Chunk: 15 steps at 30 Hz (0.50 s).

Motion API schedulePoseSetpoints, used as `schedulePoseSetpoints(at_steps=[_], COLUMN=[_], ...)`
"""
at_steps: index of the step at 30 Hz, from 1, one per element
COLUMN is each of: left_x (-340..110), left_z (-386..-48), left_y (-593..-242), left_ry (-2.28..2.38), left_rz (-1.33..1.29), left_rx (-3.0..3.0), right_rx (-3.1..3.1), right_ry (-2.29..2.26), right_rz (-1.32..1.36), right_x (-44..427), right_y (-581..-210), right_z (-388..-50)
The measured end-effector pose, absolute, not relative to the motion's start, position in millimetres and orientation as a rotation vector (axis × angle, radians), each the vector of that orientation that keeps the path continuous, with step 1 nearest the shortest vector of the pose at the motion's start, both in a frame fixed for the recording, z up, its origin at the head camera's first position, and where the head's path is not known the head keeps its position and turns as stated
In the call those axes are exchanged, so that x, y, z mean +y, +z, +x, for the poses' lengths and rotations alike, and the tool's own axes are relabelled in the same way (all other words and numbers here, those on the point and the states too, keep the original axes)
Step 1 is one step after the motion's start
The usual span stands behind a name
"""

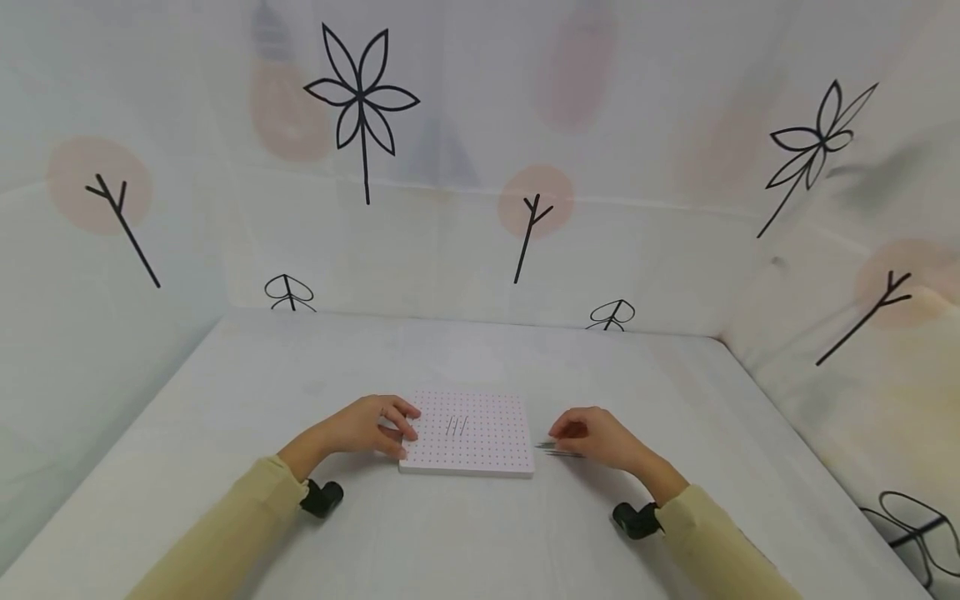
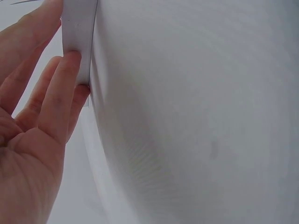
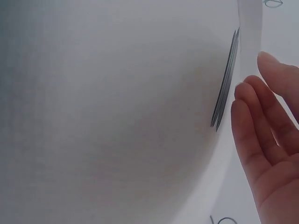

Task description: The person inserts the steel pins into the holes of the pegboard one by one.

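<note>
A pale pink-white board (image 1: 487, 454) with a grid of small holes lies on the table. Three thin dark rods (image 1: 455, 426) stand on it, left of its middle. My left hand (image 1: 371, 425) is at the board's left side, and its fingers (image 2: 70, 63) touch the edge, loosely bent. Just right of the board lies a small bundle of thin, pointed metal rods (image 3: 225, 81). My right hand (image 1: 596, 435) hovers close over that bundle. In the right wrist view its thumb stands apart from the bent fingers, with nothing between them.
A white cloth covers the table (image 1: 480, 533). Patterned cloth walls (image 1: 450, 250) with printed plants rise behind and on both sides. A black wrist camera (image 1: 322, 498) sits below the left wrist, another black camera (image 1: 636, 521) below the right.
</note>
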<state>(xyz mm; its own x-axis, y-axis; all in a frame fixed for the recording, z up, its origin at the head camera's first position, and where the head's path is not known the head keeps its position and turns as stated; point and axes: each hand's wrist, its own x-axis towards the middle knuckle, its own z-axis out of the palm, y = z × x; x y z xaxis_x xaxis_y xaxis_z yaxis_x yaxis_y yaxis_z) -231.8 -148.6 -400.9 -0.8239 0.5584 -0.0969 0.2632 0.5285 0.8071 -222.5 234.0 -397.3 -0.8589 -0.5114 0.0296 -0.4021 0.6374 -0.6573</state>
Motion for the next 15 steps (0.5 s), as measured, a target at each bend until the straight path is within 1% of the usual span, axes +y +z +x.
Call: schedulePoseSetpoints(at_steps=[15], left_x=[-149], left_z=[-231], left_y=[-401], left_ry=[1.188], left_rz=[0.702], left_rx=[2.443], right_rx=[2.649], right_ry=[-0.918], right_rz=[-0.750], right_x=[240], right_y=[-402], right_z=[-239])
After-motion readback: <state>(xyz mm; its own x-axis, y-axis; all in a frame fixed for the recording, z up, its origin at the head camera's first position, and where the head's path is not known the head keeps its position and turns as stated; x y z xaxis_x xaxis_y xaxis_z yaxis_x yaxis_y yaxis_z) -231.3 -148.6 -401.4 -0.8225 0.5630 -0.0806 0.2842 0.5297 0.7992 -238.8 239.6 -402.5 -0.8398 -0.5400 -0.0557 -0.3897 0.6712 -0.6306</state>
